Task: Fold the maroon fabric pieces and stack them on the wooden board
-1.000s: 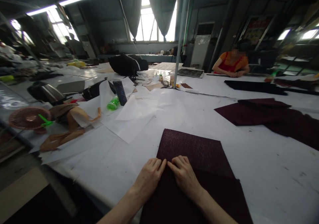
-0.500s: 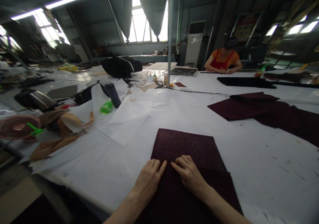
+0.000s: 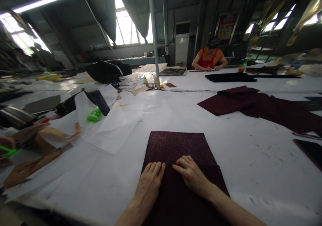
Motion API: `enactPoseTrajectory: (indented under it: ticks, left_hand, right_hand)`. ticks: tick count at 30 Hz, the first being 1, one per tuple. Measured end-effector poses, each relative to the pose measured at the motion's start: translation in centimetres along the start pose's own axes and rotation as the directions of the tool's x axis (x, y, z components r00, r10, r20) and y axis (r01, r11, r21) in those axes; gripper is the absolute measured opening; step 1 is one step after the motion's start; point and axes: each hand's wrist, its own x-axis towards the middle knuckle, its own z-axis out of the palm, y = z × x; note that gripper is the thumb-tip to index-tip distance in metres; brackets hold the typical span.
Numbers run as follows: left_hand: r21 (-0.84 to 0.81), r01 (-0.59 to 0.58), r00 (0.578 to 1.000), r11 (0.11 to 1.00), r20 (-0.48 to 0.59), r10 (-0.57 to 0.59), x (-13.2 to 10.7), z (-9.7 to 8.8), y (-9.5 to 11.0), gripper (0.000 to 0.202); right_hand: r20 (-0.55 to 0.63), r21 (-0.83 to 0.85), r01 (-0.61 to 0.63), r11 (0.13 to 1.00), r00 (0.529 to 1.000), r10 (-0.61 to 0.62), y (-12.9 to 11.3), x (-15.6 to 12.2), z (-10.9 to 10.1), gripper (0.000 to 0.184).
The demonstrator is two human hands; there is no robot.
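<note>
A maroon cloth (image 3: 176,145) is touched by both hands on a white table (image 3: 173,110).
The cloth is laid on the near side of the pole (image 3: 154,51). Its upper face is met by the left hand (image 3: 151,179), its fingers bent and close together, and by the right hand (image 3: 191,172), its fingers loosely curled; a small gap is left between the hands. Whether any cloth is pinched cannot be told. Left of the pole and nearer, a green bottle (image 3: 94,116) and white paper (image 3: 108,138) are seen; to its right, a second cloth (image 3: 271,110) is laid.
</note>
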Motion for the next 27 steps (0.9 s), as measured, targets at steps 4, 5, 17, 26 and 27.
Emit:
enactPoseTrajectory:
  ticks: [4,5,17,26,27]
  left_hand:
    - [0.006,-0.022,1.000,1.000,0.003,0.022,0.3,0.1,0.7,0.061]
    - [0.014,-0.021,1.000,1.000,0.019,0.021,0.5,0.0,0.9,0.064]
    - [0.014,-0.036,0.998,0.999,0.058,0.035,1.8,-0.4,3.4,0.066]
    - [0.034,-0.090,0.996,0.995,-0.015,0.090,2.5,0.2,5.0,0.065]
    - [0.043,-0.086,0.996,0.995,0.002,0.086,2.6,0.1,5.3,0.067]
  right_hand:
    - [0.002,0.001,-0.002,1.000,1.000,0.002,0.5,-0.6,-0.5,0.022]
    - [0.001,-0.003,-0.003,1.000,1.000,0.003,0.6,-0.7,-0.7,0.021]
    - [0.018,-0.015,-0.022,1.000,1.000,0.022,1.7,-2.4,-1.7,0.026]
    - [0.019,-0.018,-0.032,0.999,0.999,0.033,2.6,-3.9,-2.4,0.027]
    - [0.018,-0.021,-0.033,0.999,0.999,0.034,2.7,-4.1,-2.5,0.028]
